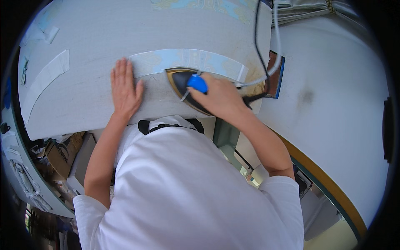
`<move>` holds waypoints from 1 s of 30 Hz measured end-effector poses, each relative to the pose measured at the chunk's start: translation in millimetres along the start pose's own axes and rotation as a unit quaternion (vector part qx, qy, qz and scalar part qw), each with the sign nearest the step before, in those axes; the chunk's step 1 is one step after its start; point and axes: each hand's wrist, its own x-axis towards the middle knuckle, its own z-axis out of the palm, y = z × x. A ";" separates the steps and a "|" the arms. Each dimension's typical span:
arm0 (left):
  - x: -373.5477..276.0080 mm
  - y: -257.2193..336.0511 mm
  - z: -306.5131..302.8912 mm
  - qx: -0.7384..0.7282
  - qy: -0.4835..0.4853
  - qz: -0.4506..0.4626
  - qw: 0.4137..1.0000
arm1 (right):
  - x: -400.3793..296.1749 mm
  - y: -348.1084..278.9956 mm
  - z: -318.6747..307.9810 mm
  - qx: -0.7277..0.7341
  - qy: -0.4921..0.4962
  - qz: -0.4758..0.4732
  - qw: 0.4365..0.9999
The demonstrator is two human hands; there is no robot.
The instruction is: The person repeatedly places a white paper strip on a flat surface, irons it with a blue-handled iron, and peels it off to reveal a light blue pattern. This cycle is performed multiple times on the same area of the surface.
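Observation:
My right hand (pixel 220 95) grips the handle of a steam iron (pixel 182 84), which has a dark body with a gold edge and a blue part on top. The iron lies along the lower edge of a curved strip of pale blue patterned fabric (pixel 175 59), overlapping part of it. My left hand (pixel 125 84) rests palm down beside the strip's left end, thumb apart, with nothing held. Both the strip and my left hand are on a grey cloth-covered ironing table (pixel 93 31). The iron's soleplate is hidden beneath it.
A white curved piece (pixel 47 79) lies at the left, more patterned fabric (pixel 206 4) at the far edge. A pale hose (pixel 278 40) and black cord run from the iron past a brown pad with a blue edge (pixel 276 75). Cardboard boxes (pixel 61 156) stand below the table's left side.

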 end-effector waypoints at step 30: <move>62.1 21.5 33.4 0.122 0.043 -0.044 0.991 | -6.6 397.3 -87.5 0.355 0.244 0.298 0.852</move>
